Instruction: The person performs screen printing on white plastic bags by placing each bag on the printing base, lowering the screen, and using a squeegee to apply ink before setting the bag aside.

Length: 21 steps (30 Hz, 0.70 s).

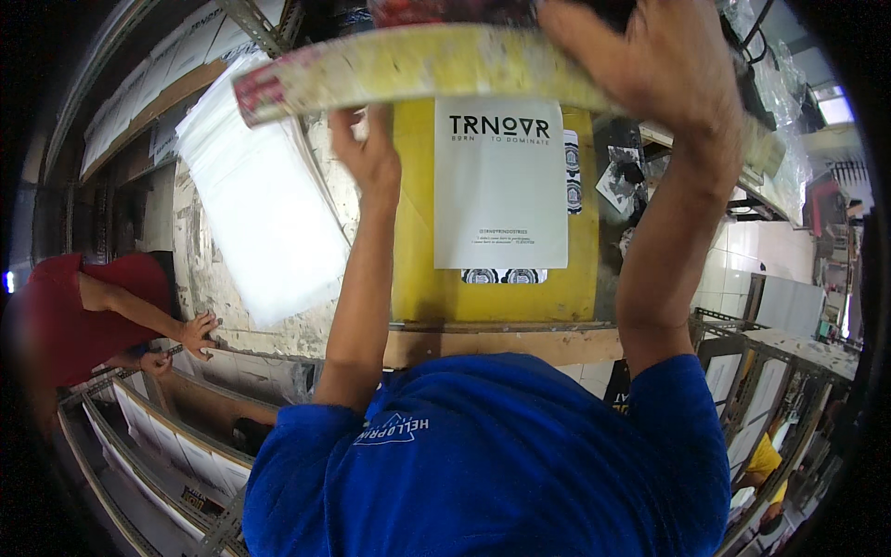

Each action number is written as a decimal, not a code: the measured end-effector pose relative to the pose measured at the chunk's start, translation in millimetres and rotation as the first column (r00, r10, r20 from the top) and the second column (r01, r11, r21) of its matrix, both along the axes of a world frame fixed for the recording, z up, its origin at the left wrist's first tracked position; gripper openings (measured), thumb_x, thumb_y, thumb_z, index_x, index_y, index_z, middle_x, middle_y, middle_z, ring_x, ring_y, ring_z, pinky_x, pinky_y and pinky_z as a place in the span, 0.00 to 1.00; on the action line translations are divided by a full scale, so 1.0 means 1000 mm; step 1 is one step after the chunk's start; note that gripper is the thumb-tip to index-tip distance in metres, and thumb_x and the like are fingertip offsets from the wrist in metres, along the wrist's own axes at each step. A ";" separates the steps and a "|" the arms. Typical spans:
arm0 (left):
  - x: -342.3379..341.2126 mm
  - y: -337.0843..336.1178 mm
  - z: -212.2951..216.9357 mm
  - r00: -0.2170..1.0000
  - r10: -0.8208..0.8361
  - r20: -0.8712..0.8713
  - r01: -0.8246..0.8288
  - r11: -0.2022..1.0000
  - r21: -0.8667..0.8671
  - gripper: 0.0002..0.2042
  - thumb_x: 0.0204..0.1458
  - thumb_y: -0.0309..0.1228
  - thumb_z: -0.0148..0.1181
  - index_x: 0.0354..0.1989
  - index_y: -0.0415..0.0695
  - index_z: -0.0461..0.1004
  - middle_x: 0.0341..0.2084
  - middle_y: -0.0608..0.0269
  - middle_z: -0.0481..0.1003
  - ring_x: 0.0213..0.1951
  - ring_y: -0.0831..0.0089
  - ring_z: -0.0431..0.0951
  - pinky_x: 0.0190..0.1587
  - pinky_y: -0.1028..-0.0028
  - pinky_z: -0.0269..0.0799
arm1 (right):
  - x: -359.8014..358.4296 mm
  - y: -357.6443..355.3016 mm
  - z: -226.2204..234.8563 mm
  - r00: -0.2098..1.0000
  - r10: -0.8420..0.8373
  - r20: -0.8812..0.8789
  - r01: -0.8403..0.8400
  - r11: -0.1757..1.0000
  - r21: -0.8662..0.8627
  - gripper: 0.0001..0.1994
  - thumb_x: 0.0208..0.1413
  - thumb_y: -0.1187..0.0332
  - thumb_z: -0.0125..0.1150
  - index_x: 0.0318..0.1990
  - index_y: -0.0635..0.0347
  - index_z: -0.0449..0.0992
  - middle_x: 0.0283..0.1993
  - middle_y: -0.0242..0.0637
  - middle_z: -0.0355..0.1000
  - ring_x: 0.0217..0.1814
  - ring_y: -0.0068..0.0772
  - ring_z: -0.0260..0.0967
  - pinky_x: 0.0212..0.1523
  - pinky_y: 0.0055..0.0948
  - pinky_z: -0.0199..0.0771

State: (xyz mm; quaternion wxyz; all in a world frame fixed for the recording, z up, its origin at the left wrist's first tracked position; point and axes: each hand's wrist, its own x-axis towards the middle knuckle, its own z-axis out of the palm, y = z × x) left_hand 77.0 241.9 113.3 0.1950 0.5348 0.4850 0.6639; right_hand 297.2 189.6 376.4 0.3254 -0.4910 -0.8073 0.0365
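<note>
Across the far side of the worktable, a paint-stained, yellowish screen-printing frame point(436, 67) is held raised, with dark red showing beyond its bar. My right hand point(673, 70) grips the frame's right part, its thumb over the bar and its other fingers partly out of view. Below the bar, my left hand point(369, 162) reaches up with fingers apart; their tips are partly hidden by the frame. A white sheet or flat bag point(501, 200) with black print lies on the yellow board point(413, 241). Black-and-white patterned stickers point(506, 276) show around its lower and right edges.
A stack of white sheets or bags point(269, 204) fans out left of the board. At the far left, a co-worker in red rests a hand point(198, 334) on the table's edge. Metal racks point(176, 436) stand at both sides; an ink-stained scrap point(620, 178) lies right of the board.
</note>
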 end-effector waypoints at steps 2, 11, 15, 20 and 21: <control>0.014 0.040 -0.039 0.985 -0.156 0.079 0.172 0.947 -0.270 0.18 0.58 0.34 0.65 0.55 0.38 0.76 0.43 0.58 0.78 0.45 0.67 0.75 0.48 0.64 0.70 | 0.004 0.021 0.004 0.996 0.092 0.017 -0.093 0.987 0.127 0.22 0.47 0.65 0.59 0.49 0.68 0.83 0.29 0.45 0.82 0.23 0.30 0.74 0.28 0.29 0.76; 0.041 0.104 -0.141 0.679 -0.165 -0.715 -0.142 0.926 -0.349 0.09 0.50 0.35 0.71 0.40 0.54 0.86 0.49 0.57 0.79 0.48 0.56 0.78 0.49 0.56 0.74 | 0.001 0.026 0.027 0.990 0.122 -0.074 -0.119 0.992 0.040 0.20 0.51 0.66 0.61 0.49 0.67 0.83 0.37 0.49 0.83 0.34 0.37 0.79 0.41 0.31 0.78; 0.042 0.106 -0.140 0.862 -0.206 -0.463 -0.018 0.901 -0.433 0.06 0.50 0.32 0.71 0.35 0.48 0.84 0.35 0.55 0.82 0.38 0.59 0.82 0.41 0.62 0.75 | 0.001 0.030 0.030 0.983 0.179 -0.043 -0.173 0.979 0.107 0.19 0.53 0.66 0.61 0.50 0.66 0.83 0.37 0.49 0.83 0.34 0.36 0.79 0.42 0.30 0.78; 0.019 0.080 -0.095 0.955 -0.112 -0.274 0.011 0.938 -0.346 0.07 0.51 0.28 0.70 0.36 0.41 0.82 0.25 0.55 0.81 0.28 0.66 0.79 0.36 0.69 0.74 | -0.010 0.033 0.026 1.000 0.004 0.022 -0.006 0.996 0.090 0.19 0.53 0.66 0.62 0.51 0.66 0.83 0.37 0.47 0.83 0.34 0.33 0.78 0.41 0.27 0.77; 0.001 0.074 -0.091 0.962 -0.074 -0.265 -0.023 0.938 -0.346 0.06 0.52 0.27 0.69 0.36 0.40 0.82 0.25 0.55 0.81 0.28 0.68 0.79 0.36 0.70 0.74 | -0.010 0.032 0.041 0.998 0.053 -0.023 -0.053 0.998 -0.032 0.19 0.53 0.67 0.62 0.51 0.66 0.83 0.37 0.47 0.83 0.33 0.33 0.77 0.41 0.27 0.77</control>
